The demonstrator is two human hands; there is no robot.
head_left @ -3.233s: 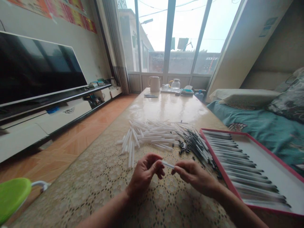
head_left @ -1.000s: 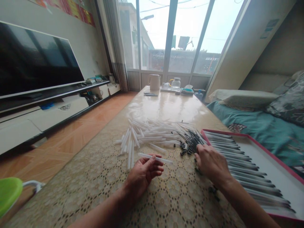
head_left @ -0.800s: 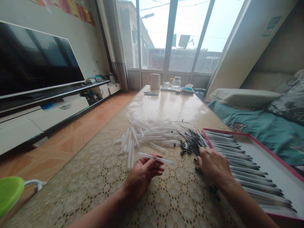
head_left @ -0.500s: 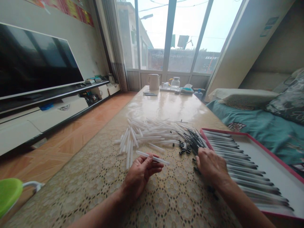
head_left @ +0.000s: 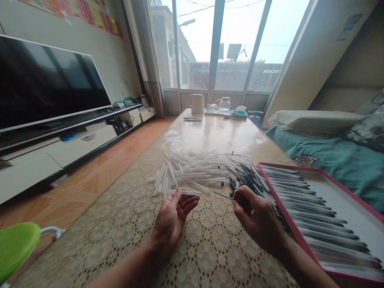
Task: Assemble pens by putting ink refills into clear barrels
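My left hand [head_left: 172, 214] pinches a white pen barrel [head_left: 190, 193] between thumb and fingers, above the patterned tablecloth. In my right hand [head_left: 255, 214] is a thin dark pen refill [head_left: 222, 195], gripped near its right end, its tip pointing left toward the barrel. The two parts are apart. Beyond my hands lies a loose pile of white pen barrels [head_left: 195, 170]. A bundle of dark refills [head_left: 250, 176] rests behind my right hand, partly hidden by it. Small black caps [head_left: 232, 184] lie between the pile and that hand.
At the right, a pink-rimmed box [head_left: 357, 200] holds a row of pens with dark ends [head_left: 318, 216]. Toward the far end of the table [head_left: 210, 130] stand a pitcher [head_left: 197, 105], a glass jug [head_left: 224, 105] and a tissue pack [head_left: 240, 113]. A green stool [head_left: 19, 248] is at lower left.
My right hand has come away from the refill bundle and moved left, now with one refill in it. The barrel in my left hand has turned closer to level.
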